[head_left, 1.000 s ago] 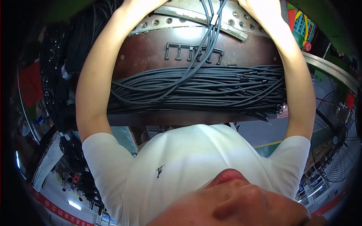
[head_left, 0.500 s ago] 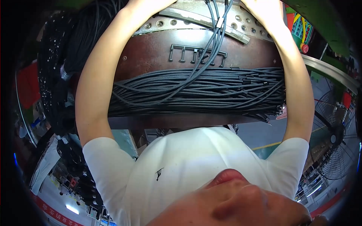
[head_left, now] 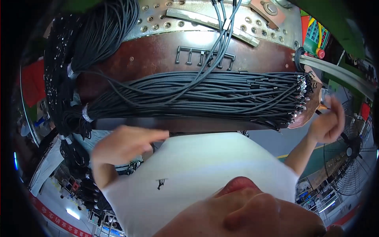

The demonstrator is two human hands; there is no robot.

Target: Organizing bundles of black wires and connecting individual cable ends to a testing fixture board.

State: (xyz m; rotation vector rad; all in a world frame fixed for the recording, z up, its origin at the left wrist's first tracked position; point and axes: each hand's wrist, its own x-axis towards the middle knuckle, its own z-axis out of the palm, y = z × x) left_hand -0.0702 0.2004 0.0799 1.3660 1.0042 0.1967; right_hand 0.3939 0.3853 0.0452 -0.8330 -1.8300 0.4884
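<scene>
My left hand (head_left: 128,144) is below the table's near edge, in front of my shirt. Its fingers stretch to the right, a little blurred, with nothing in them. Off the table's right end, my right hand (head_left: 328,121) is raised with fingers apart and bent upward, also holding nothing. Between them, a thick bundle of black braided cables (head_left: 189,96) lies along the table, tied near its left end, with small metal connectors (head_left: 302,94) at the right. Several separate cables (head_left: 226,39) run over the bundle toward the machine's metal plate. A black moulded strip with pegs (head_left: 189,50) lies partly under them.
A metal bar (head_left: 197,17) rests on the perforated machine plate (head_left: 156,27). More tied black cables (head_left: 108,31) hang at the left. A red stop button (head_left: 320,53) and a curved metal rail (head_left: 339,71) are at the right, above a standing fan (head_left: 349,152).
Both hands have come back from the machine plate toward my body. The left is now below the table edge, the right beyond the table's right end. The cables and moulded strip stay nearly in place.
</scene>
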